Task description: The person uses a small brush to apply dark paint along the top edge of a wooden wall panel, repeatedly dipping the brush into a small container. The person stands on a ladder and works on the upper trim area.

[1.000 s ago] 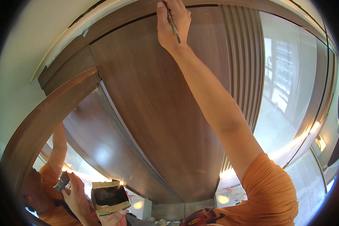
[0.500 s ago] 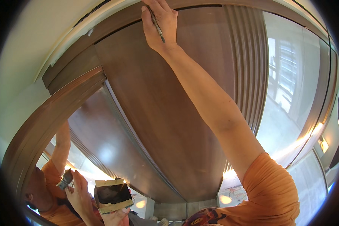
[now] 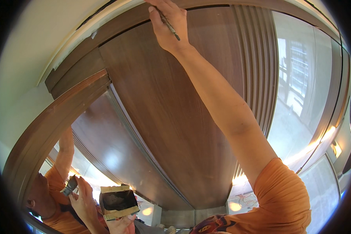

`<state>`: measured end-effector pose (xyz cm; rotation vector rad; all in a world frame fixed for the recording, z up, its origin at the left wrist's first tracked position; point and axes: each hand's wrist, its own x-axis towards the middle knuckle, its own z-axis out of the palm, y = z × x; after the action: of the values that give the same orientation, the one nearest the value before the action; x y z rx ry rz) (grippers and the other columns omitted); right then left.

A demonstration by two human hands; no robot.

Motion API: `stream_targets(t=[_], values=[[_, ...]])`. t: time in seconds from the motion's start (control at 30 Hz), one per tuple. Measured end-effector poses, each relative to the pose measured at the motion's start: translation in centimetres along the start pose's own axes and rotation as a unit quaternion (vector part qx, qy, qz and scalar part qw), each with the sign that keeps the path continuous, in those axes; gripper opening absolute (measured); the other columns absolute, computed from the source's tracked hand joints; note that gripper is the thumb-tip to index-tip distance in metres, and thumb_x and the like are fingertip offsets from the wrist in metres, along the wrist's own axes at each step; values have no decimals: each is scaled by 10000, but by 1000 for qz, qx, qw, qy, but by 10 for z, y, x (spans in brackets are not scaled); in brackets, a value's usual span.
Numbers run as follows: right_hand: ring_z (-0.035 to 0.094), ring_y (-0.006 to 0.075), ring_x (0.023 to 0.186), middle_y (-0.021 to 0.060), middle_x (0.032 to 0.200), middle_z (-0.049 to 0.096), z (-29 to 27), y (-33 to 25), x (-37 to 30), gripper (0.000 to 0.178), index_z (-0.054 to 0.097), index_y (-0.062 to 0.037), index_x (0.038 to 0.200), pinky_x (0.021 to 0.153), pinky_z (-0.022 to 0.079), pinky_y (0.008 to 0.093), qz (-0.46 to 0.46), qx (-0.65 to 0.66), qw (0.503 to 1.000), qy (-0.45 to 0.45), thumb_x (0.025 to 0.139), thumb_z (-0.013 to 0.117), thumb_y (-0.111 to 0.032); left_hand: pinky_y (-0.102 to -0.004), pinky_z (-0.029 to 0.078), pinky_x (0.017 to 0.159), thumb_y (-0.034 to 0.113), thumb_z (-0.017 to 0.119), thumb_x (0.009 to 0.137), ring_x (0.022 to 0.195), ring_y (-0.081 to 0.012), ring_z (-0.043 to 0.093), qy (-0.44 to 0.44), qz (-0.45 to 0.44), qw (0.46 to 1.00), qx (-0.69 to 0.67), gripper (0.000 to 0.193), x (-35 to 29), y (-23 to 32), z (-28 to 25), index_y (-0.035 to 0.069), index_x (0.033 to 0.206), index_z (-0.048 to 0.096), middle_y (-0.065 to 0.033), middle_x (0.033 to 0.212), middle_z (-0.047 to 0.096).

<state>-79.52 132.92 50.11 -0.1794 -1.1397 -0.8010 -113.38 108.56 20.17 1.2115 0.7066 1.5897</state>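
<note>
My right hand (image 3: 174,33) is raised high against the dark brown wooden frame at the top edge of a tall panel (image 3: 160,105). Its fingers are closed round a thin, stained stick that looks like a slim paintbrush (image 3: 170,26). The working end of the brush is out of sight past the fingers. Low down, my left hand (image 3: 123,224) grips a small cut-open carton (image 3: 115,215) from below. Dark residue coats the inside of this carton, and pale tape-like strips run along its edges.
A wood-framed mirror (image 3: 101,128) on the left reflects my arm, orange sleeve and the carton. Right of the panel stand a ribbed wooden strip (image 3: 257,66) and a glossy, pale reflective panel (image 3: 300,85). The light ceiling (image 3: 39,43) meets the frame at upper left.
My right hand has shifted slightly to the right along the frame, and the brush handle leans more to the right. My left hand and the carton have barely moved.
</note>
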Motion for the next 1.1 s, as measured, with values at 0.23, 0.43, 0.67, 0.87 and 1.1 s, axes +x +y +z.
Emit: stream_targets(t=[0.23,0.43,0.67,0.87,1.1], values=[[726,284,871,234,1168,727,-24,3,14,273,686,27,1236,748,573,352,24,31,999,5,1004,577,-66,-402,597,926,-25,877,747,1141,-270,635,31,3,999,-20,811,0,-1,7,53,1433,451,-127,1284,594],[713,307,962,223,1213,705,-36,4,16,285,675,12,1254,827,560,382,36,0,998,44,1008,558,-70,-429,587,947,-54,845,766,1164,-289,629,33,13,999,24,795,-1,0,8,56,1443,442,-139,1301,591],[648,381,1139,211,1271,669,-30,1,11,314,651,-24,1299,1009,469,472,26,-90,995,36,1047,516,-155,-444,574,970,-96,804,789,1175,-305,624,-24,22,999,-36,789,-2,-7,0,54,1464,425,-149,1318,588],[659,243,1029,81,1125,717,-7,-6,5,279,704,-81,1226,959,421,415,5,-30,999,31,983,575,-130,-447,572,972,-95,807,788,1183,-306,622,-23,24,999,-31,801,-5,-6,0,59,1472,418,-147,1327,584],[659,212,1012,62,1091,731,-10,-3,8,289,736,-110,1194,979,371,421,102,136,981,-90,932,618,-88,-452,581,962,-80,843,755,1182,-297,621,-14,10,999,-37,848,-4,-8,-2,66,1473,417,-146,1330,584]])
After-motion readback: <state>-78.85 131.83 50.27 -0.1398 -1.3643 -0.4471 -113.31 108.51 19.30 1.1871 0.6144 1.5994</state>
